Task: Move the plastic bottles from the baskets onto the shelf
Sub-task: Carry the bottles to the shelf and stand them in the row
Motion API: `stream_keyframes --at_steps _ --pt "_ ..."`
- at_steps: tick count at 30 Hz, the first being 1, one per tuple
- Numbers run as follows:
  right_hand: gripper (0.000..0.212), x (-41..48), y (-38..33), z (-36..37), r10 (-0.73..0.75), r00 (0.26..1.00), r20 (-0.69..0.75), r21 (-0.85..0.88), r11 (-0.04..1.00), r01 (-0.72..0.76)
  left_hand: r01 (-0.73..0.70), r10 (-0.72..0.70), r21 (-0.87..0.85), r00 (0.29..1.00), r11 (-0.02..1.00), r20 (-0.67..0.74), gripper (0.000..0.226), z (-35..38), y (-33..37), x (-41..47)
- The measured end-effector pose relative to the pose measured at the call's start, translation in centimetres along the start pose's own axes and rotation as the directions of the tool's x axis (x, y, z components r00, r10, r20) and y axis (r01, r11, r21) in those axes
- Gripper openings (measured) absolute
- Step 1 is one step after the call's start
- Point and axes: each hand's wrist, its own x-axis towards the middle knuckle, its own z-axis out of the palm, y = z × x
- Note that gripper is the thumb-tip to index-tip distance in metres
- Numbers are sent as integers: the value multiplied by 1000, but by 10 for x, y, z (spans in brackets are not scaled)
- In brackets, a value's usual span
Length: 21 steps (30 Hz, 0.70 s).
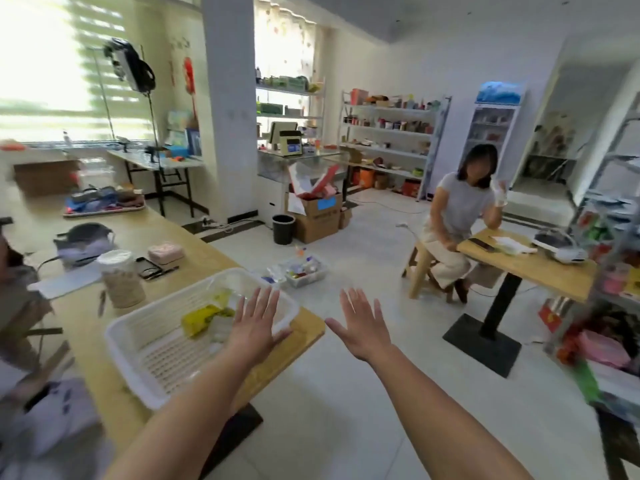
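Head view: two hands, both spread flat with straight fingers and holding nothing. The left hand (256,327) hovers over the near right corner of a white basket (169,365) on the desk (104,403); the right hand (363,327) is over the floor. Two baskets show. The white one holds a yellow-labelled pack (202,318) and clear plastic bottles (221,329), too blurred to count. A clear basket (311,280) on the floor holds small bottles. The shelf (613,202) stands far right. No writing is legible.
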Motion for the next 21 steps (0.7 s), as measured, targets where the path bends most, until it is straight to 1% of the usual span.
stream_keyframes --at_steps 2,4,6,8,10,12,13,16,17,18,19,21 --pt "123 21 -40 11 -84 996 36 -16 996 85 87 -87 14 996 996 29 85 7 -46 -14" --pt "133 40 -72 21 -151 988 43 -19 988 152 162 -163 33 986 986 44 91 15 -82 -28" --pt "132 59 -97 28 -216 975 54 -8 976 216 233 -235 33 970 972 62 90 22 -113 -37" --pt "123 76 -115 36 -268 961 65 11 964 267 293 -294 30 953 956 74 87 29 -134 -42" --pt "114 92 -125 46 -305 950 75 18 952 304 325 -327 37 941 945 86 87 37 -146 -44" --pt "110 109 -130 57 -324 942 91 21 946 324 354 -356 42 929 934 97 87 46 -152 -42" --pt "112 119 -131 62 -331 939 98 22 944 330 370 -372 40 922 928 103 87 51 -156 -39" --pt "128 151 -132 74 -367 922 120 9 929 369 424 -426 41 896 905 128 88 62 -161 -23" --pt "130 162 -131 77 -384 914 133 5 922 387 444 -445 43 884 895 142 88 66 -162 -17" --pt "127 173 -131 79 -400 905 145 4 915 404 464 -465 44 871 885 160 88 70 -162 -10" --pt "118 186 -130 81 -418 896 150 -1 906 423 484 -484 45 858 874 173 88 74 -163 -2" --pt "88 211 -129 86 -453 876 165 -29 886 463 518 -517 49 836 854 186 88 81 -165 11"
